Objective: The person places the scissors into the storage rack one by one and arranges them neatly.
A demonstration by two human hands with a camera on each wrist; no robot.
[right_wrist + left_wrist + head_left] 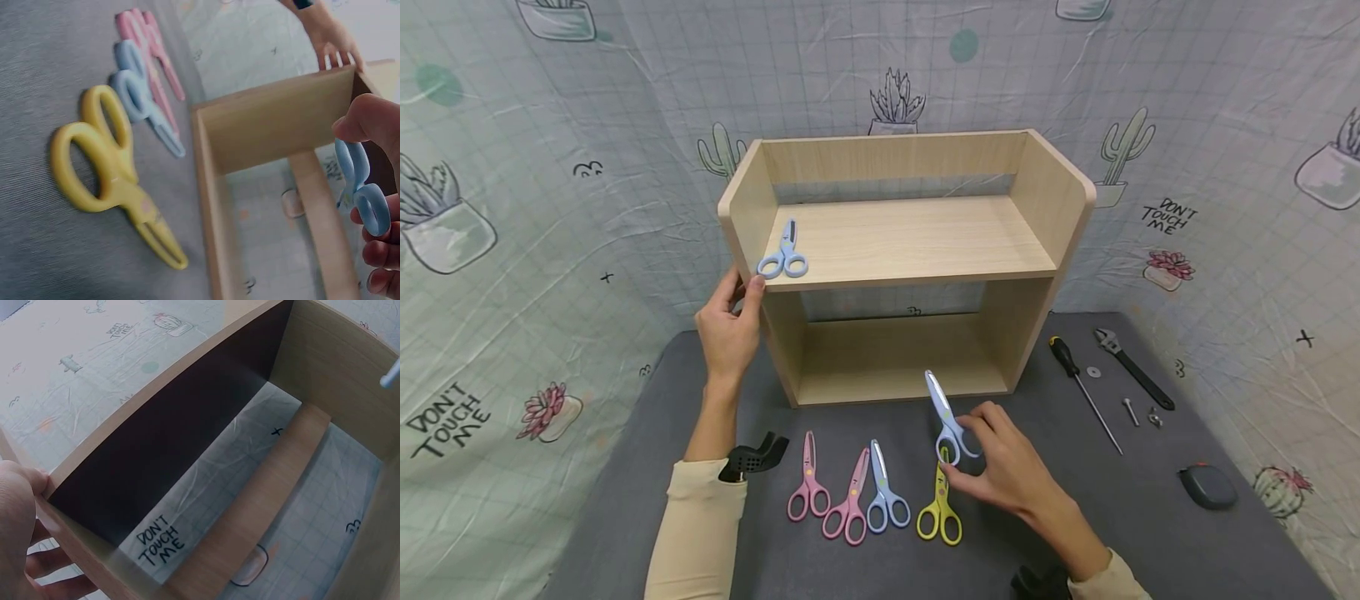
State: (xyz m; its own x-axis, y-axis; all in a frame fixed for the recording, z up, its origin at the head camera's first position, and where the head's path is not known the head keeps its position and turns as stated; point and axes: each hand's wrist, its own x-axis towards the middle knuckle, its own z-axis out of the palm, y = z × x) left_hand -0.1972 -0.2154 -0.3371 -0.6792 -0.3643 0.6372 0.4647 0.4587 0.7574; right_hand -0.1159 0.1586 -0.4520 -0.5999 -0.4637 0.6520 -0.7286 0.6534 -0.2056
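Observation:
My left hand [730, 329] grips the left side panel of a two-tier wooden shelf [910, 242], thumb at the front edge and fingers on the outer face. Blue scissors [942, 406] are pinched by the handles in my right hand [1003, 462], blades pointing up before the lower compartment. Another pair of blue scissors [787, 240] lies on the upper board at the left, close to my left thumb. On the table in front are pink scissors [809, 479], a second pink pair [853, 500], a blue pair [881, 477] and yellow scissors [122, 181] below my right hand.
Right of the shelf lie a screwdriver [1064, 357], an adjustable wrench [1133, 368], a washer [1093, 372], a bolt [1130, 412] and a small metal part [1154, 417]. A black mouse-like object [1207, 487] sits near the table's right edge. Printed cloth [647, 108] hangs behind.

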